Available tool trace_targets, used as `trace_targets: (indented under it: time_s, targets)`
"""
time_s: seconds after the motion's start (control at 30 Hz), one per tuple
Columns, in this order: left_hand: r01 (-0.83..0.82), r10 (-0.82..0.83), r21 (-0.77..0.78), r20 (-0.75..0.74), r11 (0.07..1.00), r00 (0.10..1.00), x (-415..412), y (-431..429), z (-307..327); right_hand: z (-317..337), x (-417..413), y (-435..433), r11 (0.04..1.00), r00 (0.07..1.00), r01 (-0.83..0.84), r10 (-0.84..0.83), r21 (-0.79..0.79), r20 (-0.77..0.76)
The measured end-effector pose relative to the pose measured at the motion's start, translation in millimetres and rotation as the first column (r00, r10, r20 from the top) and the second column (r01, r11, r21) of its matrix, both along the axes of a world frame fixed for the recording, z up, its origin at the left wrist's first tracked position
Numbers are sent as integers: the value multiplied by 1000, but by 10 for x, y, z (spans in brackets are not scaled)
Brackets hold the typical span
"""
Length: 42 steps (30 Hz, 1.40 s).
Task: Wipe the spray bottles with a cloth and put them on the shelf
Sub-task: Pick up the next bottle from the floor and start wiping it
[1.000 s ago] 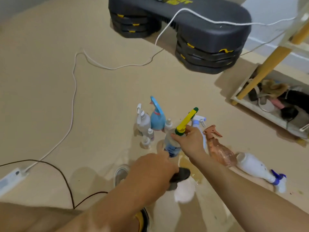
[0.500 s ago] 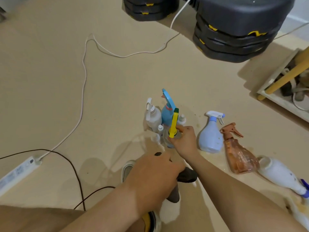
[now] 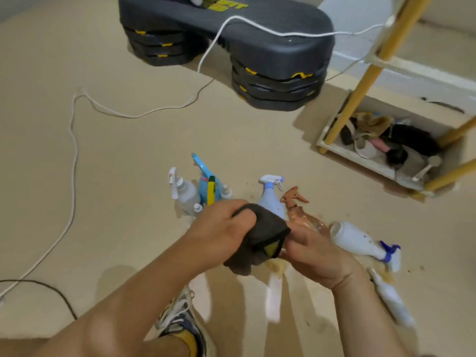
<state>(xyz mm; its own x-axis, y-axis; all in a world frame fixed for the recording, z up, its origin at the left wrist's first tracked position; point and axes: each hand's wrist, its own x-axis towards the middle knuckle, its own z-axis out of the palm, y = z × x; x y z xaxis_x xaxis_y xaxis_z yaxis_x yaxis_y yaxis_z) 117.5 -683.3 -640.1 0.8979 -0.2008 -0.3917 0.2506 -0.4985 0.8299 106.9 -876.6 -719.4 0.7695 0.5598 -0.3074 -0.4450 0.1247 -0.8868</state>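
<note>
Grip: left hand [image 3: 221, 233] clutches bunched dark brown cloth [image 3: 260, 228]; right hand [image 3: 316, 253] against cloth, hold unclear. Just beyond, pale blue plastic spray bottle [image 3: 270, 202] upright on beige floor [image 3: 128, 176]. Spread cloth flat before wrapping bottle.

Open floor [image 3: 134, 181] lies to the left, crossed only by a white cable [image 3: 74, 150]. Upright bottles [image 3: 185, 194] crowd the middle, with an orange bottle [image 3: 301, 215] and white bottles [image 3: 355, 240] lying across the near right. Beyond them bare floor runs to the shelf [image 3: 365, 163] at far right, beside the black step platform [image 3: 257, 34].
</note>
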Motion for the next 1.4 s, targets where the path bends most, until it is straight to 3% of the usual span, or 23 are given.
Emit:
trace_targets:
  time_s: [0.1,0.2,0.3,0.37,0.47,0.53,0.57,0.63,0.67,0.73,0.77,0.9,1.0,1.03,1.1,1.17,1.2,1.3,1.4]
  targets:
    - [14,-14,-60,1,998,1000,-31,-218,135,381,-146,-233,964,986,137,-111,-226,125]
    - [69,-68,-33,31,997,997,-86,-426,279,713,-371,-454,930,953,265,-213,-253,215]
    - [193,-200,95,75,977,977,-170,-672,402,938,-603,-626,874,903,405,-335,-268,271]
    - [267,-303,203,175,942,937,-253,-837,460,1047,-758,-703,838,866,486,-424,-248,265]
    - [292,-461,423,384,858,800,-361,-1015,436,1118,-952,-765,776,804,592,-547,-219,235]
    - [211,-418,420,494,883,763,-451,-1119,363,1079,-1024,-754,697,735,678,-640,-233,223]
    - [206,-367,354,486,912,793,-495,-1170,334,1035,-1051,-735,651,700,714,-677,-259,226]
    - [329,-370,188,259,925,892,-592,-1260,279,930,-1082,-701,581,666,739,-707,-342,238]
    - [441,-453,130,87,888,887,-645,-1315,245,871,-1093,-698,556,662,736,-710,-388,240]
    - [628,-607,44,-213,777,766,-762,-1406,94,720,-1107,-727,531,684,699,-693,-480,230]
    - [642,-613,26,-269,766,743,-806,-1457,-24,640,-1103,-755,526,706,666,-674,-529,218]
    - [416,-407,-31,-283,909,868,-931,-1730,-460,281,-1043,-958,476,715,578,-687,-663,131]
    - [337,-363,-136,-408,931,838,-1050,-1875,-735,-6,-1024,-1152,444,491,703,-868,-556,-74]
    - [351,-364,-109,-403,930,840,-1086,-1903,-841,-100,-1018,-1213,443,428,740,-891,-506,-155]
    - [294,-271,27,-317,955,909,-1111,-1936,-1025,-259,-994,-1316,497,404,746,-867,-443,-293]
    - [98,-70,73,-313,992,947,-1039,-1941,-1115,-478,-949,-1477,540,424,681,-841,-495,-335]
    - [-7,27,56,-362,998,932,-985,-1927,-1139,-669,-934,-1612,510,442,632,-856,-584,-268]
    - [-223,153,-62,-553,973,819,-796,-1854,-1167,-1198,-995,-2062,233,645,338,-763,-912,44]
    - [-373,191,-128,-683,919,705,-665,-1828,-1203,-1598,-1121,-2356,59,833,64,-553,-996,21]
